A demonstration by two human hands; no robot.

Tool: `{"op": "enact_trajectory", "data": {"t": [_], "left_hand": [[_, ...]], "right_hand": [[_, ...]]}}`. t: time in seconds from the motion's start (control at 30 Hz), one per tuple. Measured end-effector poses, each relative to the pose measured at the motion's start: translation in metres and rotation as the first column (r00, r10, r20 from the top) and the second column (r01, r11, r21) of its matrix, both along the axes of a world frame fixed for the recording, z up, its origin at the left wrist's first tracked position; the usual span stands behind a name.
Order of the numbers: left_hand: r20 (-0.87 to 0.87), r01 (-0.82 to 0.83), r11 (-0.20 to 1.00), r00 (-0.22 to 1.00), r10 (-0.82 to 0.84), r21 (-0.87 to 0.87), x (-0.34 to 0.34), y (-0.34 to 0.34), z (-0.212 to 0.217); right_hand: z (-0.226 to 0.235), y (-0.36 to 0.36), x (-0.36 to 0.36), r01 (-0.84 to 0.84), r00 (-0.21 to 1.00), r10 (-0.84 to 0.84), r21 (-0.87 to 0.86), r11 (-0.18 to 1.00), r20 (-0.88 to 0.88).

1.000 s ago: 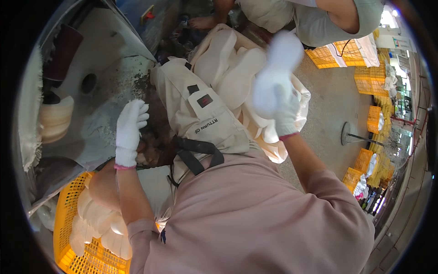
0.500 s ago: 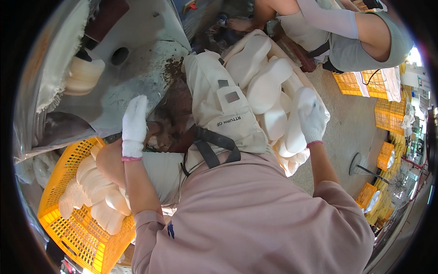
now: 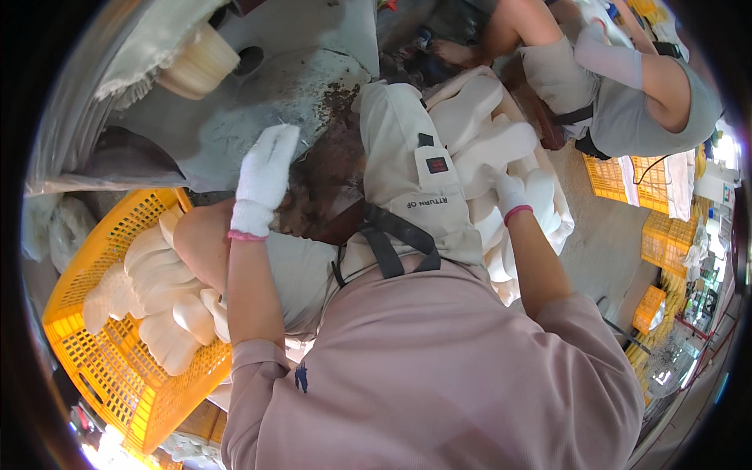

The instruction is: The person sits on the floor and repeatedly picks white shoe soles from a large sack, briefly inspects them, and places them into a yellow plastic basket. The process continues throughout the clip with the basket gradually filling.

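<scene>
My right hand (image 3: pixel 509 193), in a white knit glove, is at the lower end of a white sole-shaped piece (image 3: pixel 501 149). Its thumb lies along the piece's edge and the other fingers are partly hidden, seemingly closed on that end. More such pieces fill a pale cloth sack (image 3: pixel 560 207) beside my right leg. My left hand (image 3: pixel 266 172), gloved likewise, is raised above my left knee near the grey metal machine. Its fingers are stretched out side by side, and nothing shows in it.
At my left stands a yellow plastic crate (image 3: pixel 102 345) with cream-coloured sole-shaped pieces (image 3: pixel 168 278) in it. A grey metal machine (image 3: pixel 313 86) with a pale wheel (image 3: pixel 200 63) is ahead on the left. Another person (image 3: pixel 642 102) sits at the far right, near yellow crates (image 3: pixel 670 235).
The view has shifted, so the scene sits further right. My right hand has moved left across the pile, from lying on one piece to another's end. My left hand now tilts more to the right.
</scene>
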State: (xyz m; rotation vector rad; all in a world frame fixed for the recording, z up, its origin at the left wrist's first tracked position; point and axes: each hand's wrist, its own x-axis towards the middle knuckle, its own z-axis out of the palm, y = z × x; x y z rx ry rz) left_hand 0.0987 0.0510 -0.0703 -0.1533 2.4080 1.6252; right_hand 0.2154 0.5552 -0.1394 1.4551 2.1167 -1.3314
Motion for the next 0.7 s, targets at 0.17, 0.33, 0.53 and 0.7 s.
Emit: {"op": "enact_trajectory", "data": {"t": [0.17, 0.33, 0.53, 0.7], "left_hand": [[-0.028, 0.106, 0.986, 0.993, -0.111, -0.127, 0.005, 0.03, 0.026], [-0.137, 0.214, 0.976, 0.967, -0.216, -0.03, 0.003, 0.055, 0.025], [-0.131, 0.243, 0.97, 0.961, -0.243, -0.012, 0.017, 0.072, 0.024], [0.137, 0.197, 0.691, 0.908, -0.396, 0.695, 0.059, 0.108, 0.075]], "right_hand": [[0.036, 0.006, -0.009, 0.285, 0.936, -0.317, -0.195, 0.938, -0.155], [0.033, -0.023, -0.007, 0.185, 0.977, -0.208, -0.313, 0.932, -0.04], [0.059, -0.044, 0.001, -0.036, 0.783, -0.251, -0.443, 0.896, -0.57], [0.154, -0.126, -0.009, -0.248, 0.821, -0.28, -0.753, 0.609, -0.497]]}}
